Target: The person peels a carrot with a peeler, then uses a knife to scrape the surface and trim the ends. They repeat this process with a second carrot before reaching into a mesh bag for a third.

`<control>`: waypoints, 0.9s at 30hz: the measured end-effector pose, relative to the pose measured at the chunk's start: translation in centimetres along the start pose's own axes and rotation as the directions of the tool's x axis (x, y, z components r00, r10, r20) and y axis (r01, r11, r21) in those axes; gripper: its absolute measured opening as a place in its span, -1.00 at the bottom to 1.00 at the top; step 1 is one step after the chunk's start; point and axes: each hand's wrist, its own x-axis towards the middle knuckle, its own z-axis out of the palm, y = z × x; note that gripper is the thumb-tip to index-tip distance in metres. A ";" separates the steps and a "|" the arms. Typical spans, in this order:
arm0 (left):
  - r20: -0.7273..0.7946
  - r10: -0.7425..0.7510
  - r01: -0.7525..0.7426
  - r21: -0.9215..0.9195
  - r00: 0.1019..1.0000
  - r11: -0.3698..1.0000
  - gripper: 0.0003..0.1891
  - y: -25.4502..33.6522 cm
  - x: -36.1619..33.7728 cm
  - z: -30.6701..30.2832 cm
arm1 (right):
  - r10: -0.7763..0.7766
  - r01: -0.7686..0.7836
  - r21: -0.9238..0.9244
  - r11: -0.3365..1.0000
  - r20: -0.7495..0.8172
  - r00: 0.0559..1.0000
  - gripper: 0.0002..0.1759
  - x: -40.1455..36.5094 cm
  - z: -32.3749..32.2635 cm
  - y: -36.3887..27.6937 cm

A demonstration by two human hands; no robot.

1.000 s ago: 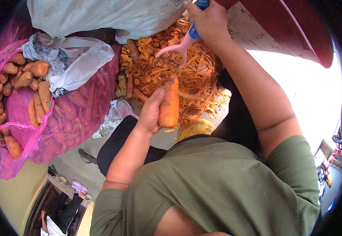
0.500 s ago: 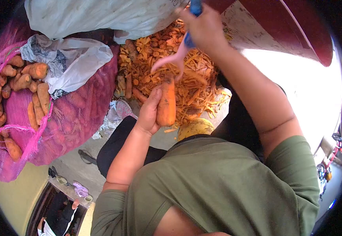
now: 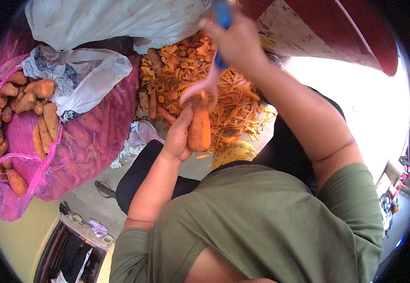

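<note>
Wrapped round a thick orange carrot (image 3: 199,129), my left hand (image 3: 178,134) keeps it roughly upright, its darker stem end pointing away from me. My right hand (image 3: 239,41) grips the blue handle of a Y-shaped peeler (image 3: 210,78) with a pink forked head. The fork sits right at the carrot's far end; motion blur hides whether the blade touches it. Below both hands lies a heap of orange peelings and cut pieces (image 3: 233,111) on the ground.
On the left, a pink mesh sack (image 3: 92,141) lies open with several unpeeled carrots (image 3: 42,88) at its mouth. A crumpled plastic bag (image 3: 96,70) rests on it. A large white sack (image 3: 115,21) and a dark red container (image 3: 323,33) stand beyond the heap.
My right hand and the peeler have shifted slightly left, and the fork has come down closer over the carrot's tip. The left hand and carrot stay nearly still.
</note>
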 end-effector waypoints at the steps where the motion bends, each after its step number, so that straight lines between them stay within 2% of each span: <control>1: 0.005 0.047 -0.047 -0.008 0.999 0.999 -0.62 -0.2 0.2 -0.4 | 0.136 -0.142 0.033 0.989 0.141 0.981 -0.65 -2.3 0.5 -1.6; 2: -0.049 -0.021 0.019 -0.044 0.999 0.999 -0.62 0.1 0.2 -0.1 | 0.173 -0.177 -0.011 0.984 0.296 0.939 -0.60 -4.0 0.3 -2.9; 4: -0.148 -0.169 0.151 -0.127 0.974 0.980 -0.63 0.7 -0.2 0.9 | 0.153 -0.190 0.053 0.980 0.406 0.901 -0.60 -5.8 0.6 -3.3; 5: -0.003 -0.236 0.234 -0.109 0.972 0.966 -0.58 0.6 -0.5 0.0 | 0.173 -0.189 0.014 0.982 0.350 0.921 -0.60 -5.4 0.5 -2.8; 7: -0.048 -0.173 0.174 0.020 0.984 0.984 -0.59 0.2 -0.5 0.3 | 0.191 -0.182 -0.058 0.982 0.231 0.954 -0.60 -2.5 0.4 -1.2; 8: -0.068 -0.137 0.143 0.088 0.988 0.986 -0.59 0.1 -0.5 0.3 | 0.130 -0.138 0.045 0.989 0.157 0.979 -0.61 -0.9 -0.1 -0.5; 10: -0.032 -0.158 0.159 0.050 0.987 0.986 -0.57 0.1 -0.8 0.3 | 0.028 -0.026 0.235 0.972 -0.007 1.000 -0.62 1.6 -1.3 0.2; 13: -0.005 -0.173 0.173 0.022 0.985 0.985 -0.56 0.4 -0.7 0.4 | -0.013 0.015 0.043 0.999 -0.060 0.998 -0.60 0.6 -1.2 -1.2; 15: -0.031 -0.158 0.159 0.030 0.987 0.987 -0.57 1.2 -0.3 1.0 | 0.166 -0.181 0.063 0.981 0.197 0.966 -0.61 -3.0 0.3 -2.3; 16: -0.062 -0.163 0.162 -0.013 0.985 0.987 -0.60 0.9 -0.2 0.5 | 0.223 -0.256 0.052 0.965 0.343 0.912 -0.60 -4.7 0.5 -3.0; 18: -0.119 -0.184 0.173 -0.101 0.976 0.980 -0.65 0.0 -0.1 -0.2 | 0.184 -0.221 0.041 0.974 0.420 0.889 -0.57 -6.0 0.9 -3.1; 19: -0.088 -0.133 0.129 -0.052 0.987 0.990 -0.65 0.2 -0.7 0.7 | 0.199 -0.220 0.017 0.975 0.363 0.910 -0.57 -5.4 0.8 -2.5; 21: -0.064 -0.127 0.130 0.037 0.990 0.991 -0.62 0.1 -0.6 0.3 | 0.210 -0.211 -0.026 0.977 0.243 0.947 -0.56 -2.4 0.7 -0.5; 23: -0.086 -0.073 0.080 0.074 0.994 0.994 -0.57 0.5 -0.6 1.0 | 0.138 -0.136 -0.032 0.990 0.053 0.989 -0.70 0.4 -0.6 0.2; 24: -0.072 -0.084 0.089 0.067 0.994 0.994 -0.58 0.6 -0.7 1.1 | 0.027 -0.023 0.146 0.989 -0.024 0.999 -0.70 1.4 -1.5 0.3; 26: -0.038 -0.111 0.114 0.057 0.993 0.992 -0.60 0.7 -0.8 1.2 | 0.098 -0.093 0.158 0.983 -0.023 0.995 -0.71 1.6 -1.6 0.2; 27: -0.016 -0.112 0.113 0.037 0.994 0.993 -0.59 0.8 -0.5 1.0 | 0.103 -0.108 0.113 0.988 0.042 0.994 -0.70 0.6 -1.0 -0.3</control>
